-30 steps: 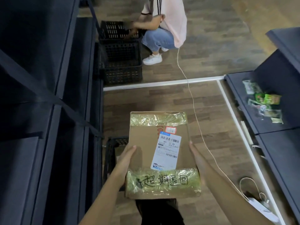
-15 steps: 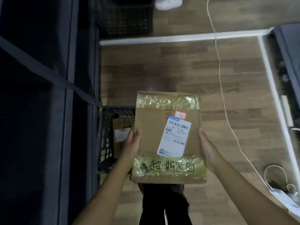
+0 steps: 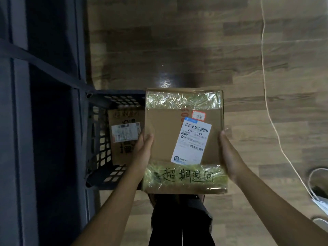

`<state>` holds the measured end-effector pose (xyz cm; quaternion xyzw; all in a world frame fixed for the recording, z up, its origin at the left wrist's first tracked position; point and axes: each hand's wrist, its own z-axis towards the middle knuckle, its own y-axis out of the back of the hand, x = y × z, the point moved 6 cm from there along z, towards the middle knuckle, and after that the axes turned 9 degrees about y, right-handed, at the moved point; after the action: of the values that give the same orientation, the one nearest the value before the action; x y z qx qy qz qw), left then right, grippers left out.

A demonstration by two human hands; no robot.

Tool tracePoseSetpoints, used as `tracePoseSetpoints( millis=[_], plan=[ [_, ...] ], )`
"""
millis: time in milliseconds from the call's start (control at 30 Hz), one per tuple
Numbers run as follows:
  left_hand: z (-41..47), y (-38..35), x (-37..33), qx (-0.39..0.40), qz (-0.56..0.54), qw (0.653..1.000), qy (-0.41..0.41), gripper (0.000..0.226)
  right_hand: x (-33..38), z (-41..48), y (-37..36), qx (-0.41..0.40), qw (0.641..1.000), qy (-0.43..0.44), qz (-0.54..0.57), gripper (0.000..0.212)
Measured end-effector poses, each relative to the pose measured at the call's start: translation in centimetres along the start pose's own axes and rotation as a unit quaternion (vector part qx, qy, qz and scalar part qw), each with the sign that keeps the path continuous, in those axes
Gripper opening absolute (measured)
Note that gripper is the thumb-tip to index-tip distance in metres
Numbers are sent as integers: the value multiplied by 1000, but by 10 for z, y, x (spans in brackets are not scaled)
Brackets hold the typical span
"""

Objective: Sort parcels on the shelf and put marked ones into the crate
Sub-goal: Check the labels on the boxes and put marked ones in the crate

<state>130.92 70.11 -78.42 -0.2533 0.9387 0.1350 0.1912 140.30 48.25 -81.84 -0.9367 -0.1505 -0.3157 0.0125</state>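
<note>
Matt cardboard parcel [image 3: 165, 139], glossy tape [image 3: 182, 100]

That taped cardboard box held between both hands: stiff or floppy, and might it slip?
Probably stiff: the cardboard box shows flat faces and straight edges between the left hand and right hand. Its glossy tape bands may be slippery.
</note>
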Motion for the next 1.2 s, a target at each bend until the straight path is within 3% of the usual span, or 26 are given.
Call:
tracePoseSetpoints(
  millis=[467, 700, 800, 933, 1200],
  plan=[
    [51, -17, 13, 35, 23, 999, 9, 47, -19, 52, 1, -12, 999, -29, -19, 52],
    [70, -16, 35, 25, 70, 996, 55, 52, -34, 62, 0, -18, 999, -23, -45, 48],
    [77, -19, 35, 29, 86, 995, 34, 49, -32, 67, 1, -30, 996, 22, -81, 44],
    [86, -21, 34, 48, 101, 993, 25, 47, -22, 66, 2, -85, 966, 106, -220, 33],
    [85, -21, 35, 35, 152, 987, 33, 50, -3, 67, -3, -120, 937, 154, -290, 36]
  ],
)
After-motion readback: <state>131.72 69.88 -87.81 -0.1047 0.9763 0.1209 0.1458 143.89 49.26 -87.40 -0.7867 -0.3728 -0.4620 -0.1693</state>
